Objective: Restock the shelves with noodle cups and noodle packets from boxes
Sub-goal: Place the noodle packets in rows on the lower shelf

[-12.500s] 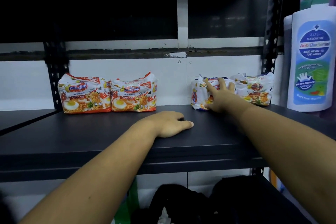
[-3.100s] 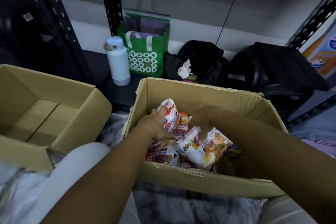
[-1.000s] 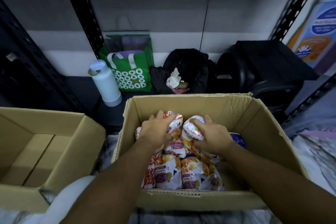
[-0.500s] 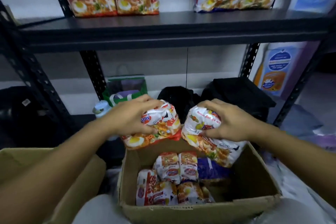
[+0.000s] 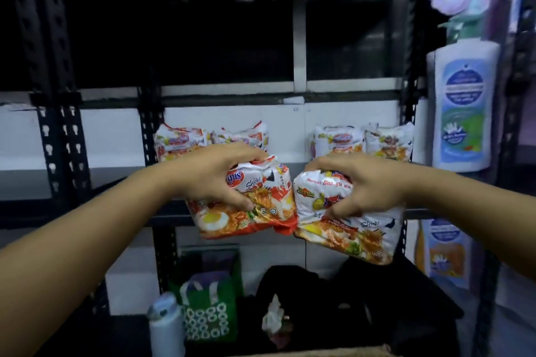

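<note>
My left hand (image 5: 214, 177) grips a red and white noodle multipack (image 5: 255, 206) by its top. My right hand (image 5: 356, 182) grips a white noodle multipack (image 5: 348, 229) the same way. Both packs hang side by side, touching, in front of the black shelf's front edge (image 5: 121, 211). At the back of that shelf stand two red packs (image 5: 179, 139) on the left and two white packs (image 5: 362, 139) on the right, leaning against the white wall. Only a sliver of the cardboard box rim (image 5: 290, 353) shows at the bottom edge.
A large white bottle-shaped display (image 5: 461, 107) stands at the shelf's right end. Below the shelf sit a green bag (image 5: 208, 313), a white flask (image 5: 165, 327) and black bags (image 5: 362, 307). Black perforated uprights (image 5: 58, 124) frame the left side.
Both hands have lifted their packs up from over the box to shelf height. My view has tilted up, so the box has almost dropped out of sight.
</note>
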A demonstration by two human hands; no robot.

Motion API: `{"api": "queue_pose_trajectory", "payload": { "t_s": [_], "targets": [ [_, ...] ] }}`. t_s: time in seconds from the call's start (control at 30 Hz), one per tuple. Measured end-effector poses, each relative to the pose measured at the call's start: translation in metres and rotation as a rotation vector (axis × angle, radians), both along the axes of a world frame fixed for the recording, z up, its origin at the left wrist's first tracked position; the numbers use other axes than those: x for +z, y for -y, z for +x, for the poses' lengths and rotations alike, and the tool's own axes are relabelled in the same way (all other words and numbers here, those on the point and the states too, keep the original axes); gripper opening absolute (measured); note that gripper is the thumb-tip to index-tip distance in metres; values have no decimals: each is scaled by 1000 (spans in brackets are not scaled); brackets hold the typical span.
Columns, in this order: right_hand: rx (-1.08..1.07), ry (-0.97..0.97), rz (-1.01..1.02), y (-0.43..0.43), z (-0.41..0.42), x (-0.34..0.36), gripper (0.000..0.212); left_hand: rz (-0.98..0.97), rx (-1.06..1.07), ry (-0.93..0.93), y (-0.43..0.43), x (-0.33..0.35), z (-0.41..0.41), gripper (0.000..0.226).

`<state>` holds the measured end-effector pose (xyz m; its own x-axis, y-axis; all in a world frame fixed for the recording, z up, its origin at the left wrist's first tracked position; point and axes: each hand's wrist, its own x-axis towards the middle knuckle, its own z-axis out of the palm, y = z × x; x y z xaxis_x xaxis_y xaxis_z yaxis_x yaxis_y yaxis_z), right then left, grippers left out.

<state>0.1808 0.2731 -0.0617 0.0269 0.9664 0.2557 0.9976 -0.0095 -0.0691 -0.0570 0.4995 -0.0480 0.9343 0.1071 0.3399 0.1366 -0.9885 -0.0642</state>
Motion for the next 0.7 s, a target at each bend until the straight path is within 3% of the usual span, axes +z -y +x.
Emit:
{"api": "queue_pose_trajectory", "payload": {
  "t_s": [0.17, 0.33, 0.4, 0.47, 0.53, 0.63, 0.7],
  "targets": [
    [-20, -29, -31, -16, -2, 55, 75, -71, 29, 44, -13, 46, 9, 93],
    [-66, -58, -27, -44, 2, 88, 106, -10, 90, 97, -28, 78, 18, 94],
    [-114, -55, -54, -55, 4, 85, 121, -37, 168, 6, -36, 74, 25, 100],
    [-186, 8, -72, -68, 5, 73, 121, 12, 242, -127, -44, 53, 34, 106],
    [-261, 143, -54, -74, 1, 60, 108, 64, 264, -144, -46, 30, 44, 105],
    [-389, 659, 101, -68, -16, 45, 91, 140, 279, -76, -43, 16, 51, 106],
    [-476, 782, 167, -61, -31, 30, 82, 160, 287, -55, -45, 16, 52, 108]
  ]
}}
